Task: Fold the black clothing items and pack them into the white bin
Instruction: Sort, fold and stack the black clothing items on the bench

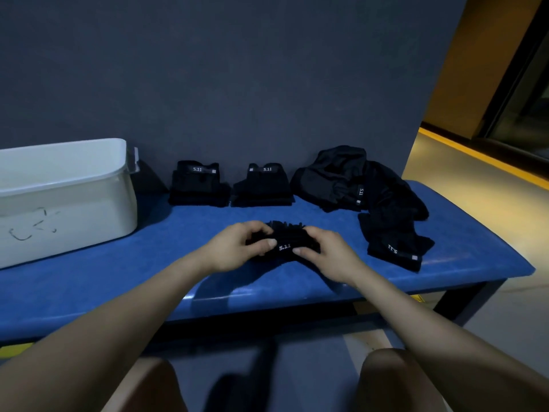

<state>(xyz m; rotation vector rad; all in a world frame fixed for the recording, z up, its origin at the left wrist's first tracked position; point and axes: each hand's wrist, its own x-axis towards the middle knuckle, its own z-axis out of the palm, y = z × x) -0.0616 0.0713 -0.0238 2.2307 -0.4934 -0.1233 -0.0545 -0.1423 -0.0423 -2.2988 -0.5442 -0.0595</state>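
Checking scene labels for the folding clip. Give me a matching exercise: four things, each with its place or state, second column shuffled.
Things:
1. white bin
2. two folded stacks
3. unfolded heap
4. garment in hands

Places or states:
A. crumpled at the right end of the blue table
B. gripped by the left hand and right hand near the table's middle
C. at the left end of the table
D. side by side against the back wall

Pairs: 1-C, 2-D, 3-A, 4-B
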